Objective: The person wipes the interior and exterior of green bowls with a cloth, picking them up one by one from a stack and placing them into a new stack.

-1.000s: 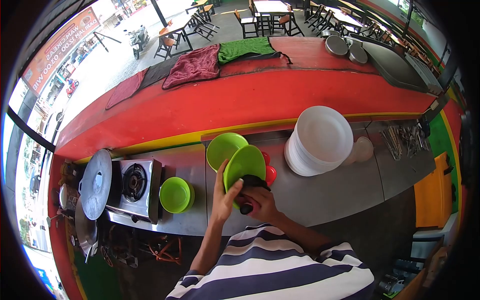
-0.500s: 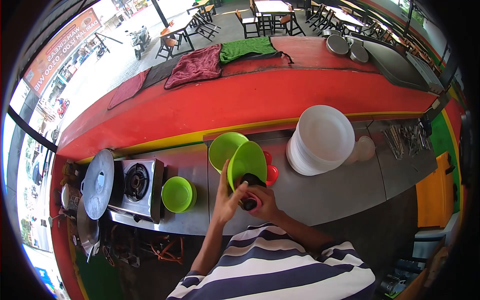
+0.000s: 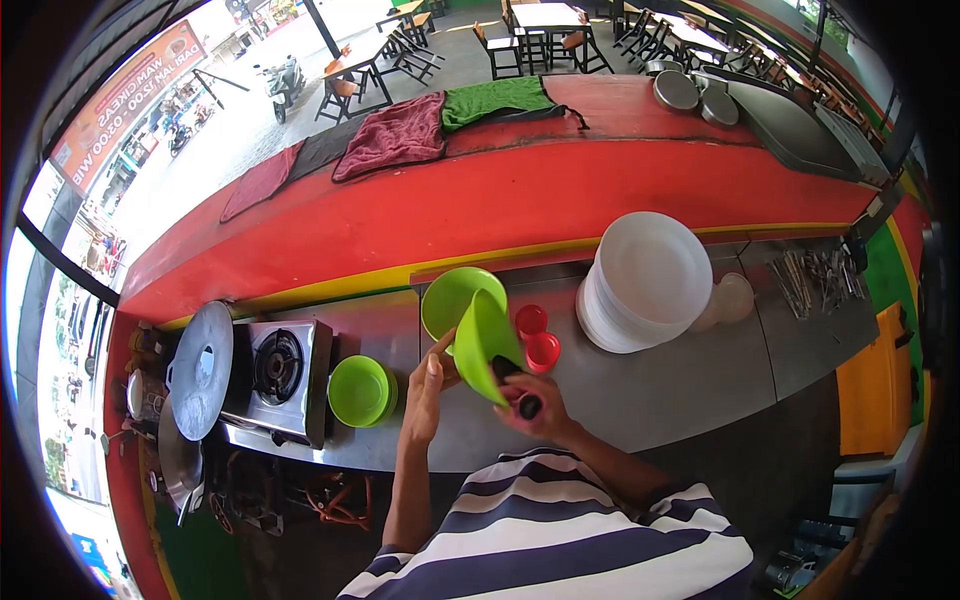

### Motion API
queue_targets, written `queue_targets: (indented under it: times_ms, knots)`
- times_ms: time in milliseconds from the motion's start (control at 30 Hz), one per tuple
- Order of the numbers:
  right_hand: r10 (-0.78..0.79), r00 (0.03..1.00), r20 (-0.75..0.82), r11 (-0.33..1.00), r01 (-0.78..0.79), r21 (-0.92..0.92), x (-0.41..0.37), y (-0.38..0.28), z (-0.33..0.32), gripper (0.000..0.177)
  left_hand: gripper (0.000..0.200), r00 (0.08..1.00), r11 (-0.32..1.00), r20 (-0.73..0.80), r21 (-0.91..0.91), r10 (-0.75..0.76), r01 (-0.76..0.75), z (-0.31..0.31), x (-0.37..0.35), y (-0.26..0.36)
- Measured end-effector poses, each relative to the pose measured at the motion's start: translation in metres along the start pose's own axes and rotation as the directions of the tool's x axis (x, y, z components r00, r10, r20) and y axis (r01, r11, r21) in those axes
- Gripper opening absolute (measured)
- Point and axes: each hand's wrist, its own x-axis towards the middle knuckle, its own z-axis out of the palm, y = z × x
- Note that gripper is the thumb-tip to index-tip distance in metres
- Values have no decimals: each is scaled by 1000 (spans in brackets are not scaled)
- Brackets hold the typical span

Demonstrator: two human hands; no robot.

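A lime-green bowl (image 3: 486,345) is tilted on its side above the counter. My right hand (image 3: 542,408) is closed around a black and pink cloth (image 3: 529,406), which presses over the bowl's near rim. On the bowl's outer side is my left hand (image 3: 424,398), its thumb and fingers apart. Its fingertips reach toward the bowl's outside, partly hidden, so contact is hard to tell. Just behind stands another green bowl (image 3: 455,292). Two small red cups (image 3: 542,352) sit to the right of the tilted bowl.
Stacked green bowls (image 3: 360,391) stand left, beside a gas stove (image 3: 278,365) and a large metal lid (image 3: 200,370). A tall stack of white plates (image 3: 652,270) is on the right, with cutlery (image 3: 815,280) farther along. A red ledge (image 3: 560,180) with cloths (image 3: 390,135) runs behind the counter.
The held bowl has turned more edge-on. My left thumb has come off it, and that hand has shifted left. My right hand with the cloth has moved slightly right. Both red cups now show more fully.
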Motion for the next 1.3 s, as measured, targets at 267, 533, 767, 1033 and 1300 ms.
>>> queue_targets:
  times_ms: [267,533,767,1033,1300]
  knots:
    - [489,872,-4,358,-196,913,1,-26,4,50,45,991,904,-83,-423,-108,63,10,2,-45]
    - [372,891,-260,564,5,826,0,-12,-24,58,47,961,946,-130,-252,-244,206,12,-3,-34]
    - [-175,967,187,938,222,-267,34,-67,-37,33,48,981,968,109,211,-158,132,19,-2,-23]
    - [-148,972,-182,989,146,-25,28,-14,-33,43,50,997,986,-33,145,-75,79,12,-3,-10]
    - [-300,928,-219,912,212,-351,-19,0,20,53,48,722,912,-675,-378,-152,-161,62,13,4]
